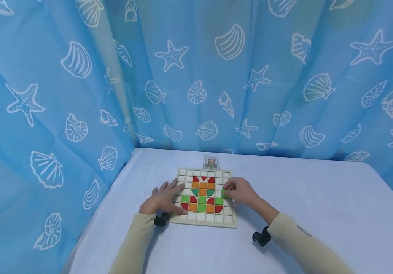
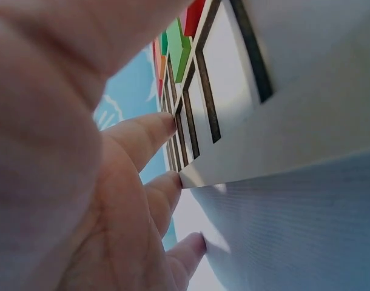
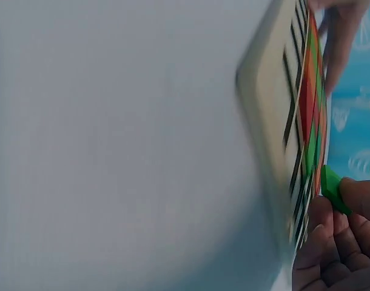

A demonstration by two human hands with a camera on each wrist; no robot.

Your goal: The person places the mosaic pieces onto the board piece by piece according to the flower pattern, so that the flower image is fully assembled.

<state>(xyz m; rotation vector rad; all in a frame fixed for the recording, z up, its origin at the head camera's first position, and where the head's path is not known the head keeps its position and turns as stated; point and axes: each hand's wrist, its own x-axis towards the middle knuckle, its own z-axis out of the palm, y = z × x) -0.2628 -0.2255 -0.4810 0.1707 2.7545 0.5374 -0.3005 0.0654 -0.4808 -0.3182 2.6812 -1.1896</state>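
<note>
On the table lies a square pale wooden board [image 1: 204,224] with a grid of white cells. Red, orange and green tiles on it form a flower pattern; a green tile [image 1: 201,208] sits low in its middle column. My left hand [image 1: 162,198] rests spread along the board's left edge, thumb over the lower left corner area, fingertips touching the rim and cells in the left wrist view. My right hand [image 1: 241,191] pinches a green square tile [image 3: 333,188] between thumb and fingers, over the board's right columns beside the pattern.
Just behind the board lies a small card [image 1: 211,162] with a picture of a similar pattern on a grid. A white cloth [image 1: 306,198] covers the table. A blue curtain [image 1: 196,76] with shells and starfish hangs close behind and to the left.
</note>
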